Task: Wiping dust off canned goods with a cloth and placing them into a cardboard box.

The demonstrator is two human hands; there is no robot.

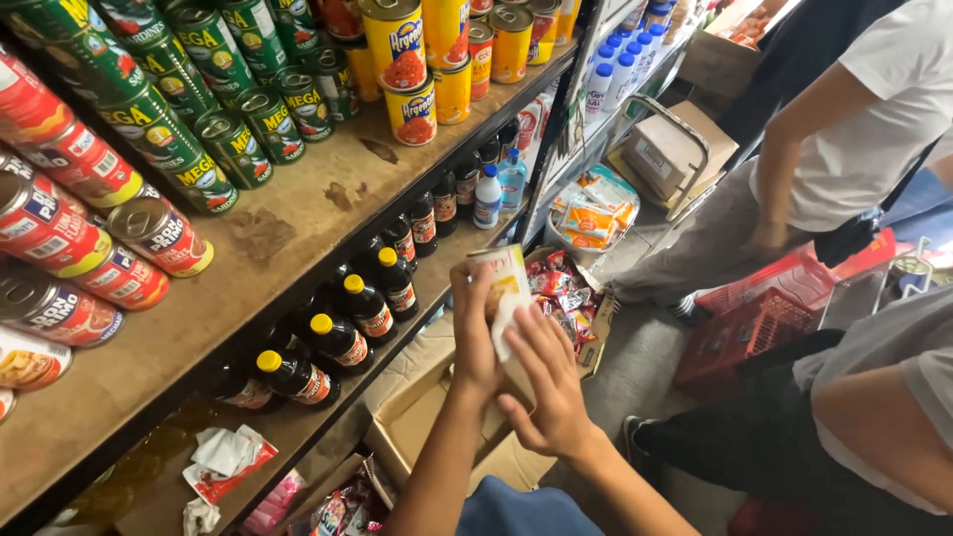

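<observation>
A pale yellow-and-white can (pixel 504 288) sat raised in front of the shelving, below the edge of the upper wooden shelf (pixel 288 223) and above an open cardboard box (pixel 427 417) on the floor. The left hand (pixel 475 333) had its grip closed around the can's left side, fingers curled up along it, while the right hand (pixel 546 382) lay against its lower right side with fingers spread and flat, a loose, wide grip that touched the can more than it clasped it. On the upper shelf, green-labelled cans (pixel 213 99) lay in rows at the back left, red-labelled cans (pixel 74 233) were stacked on their sides at the far left, and yellow cans (pixel 417 69) stood upright farther along. The lower shelf (pixel 288 432) carried a row of dark bottles with yellow caps (pixel 338 337), with crumpled wrappers (pixel 223 462) near its front end. To the right, a person in a white shirt (pixel 874 109) stood over a red plastic basket (pixel 759 318) on the floor, and another person's grey sleeve (pixel 884 347) showed at the right edge. A tub of snack packets (pixel 591 218) stood well beyond the can.
</observation>
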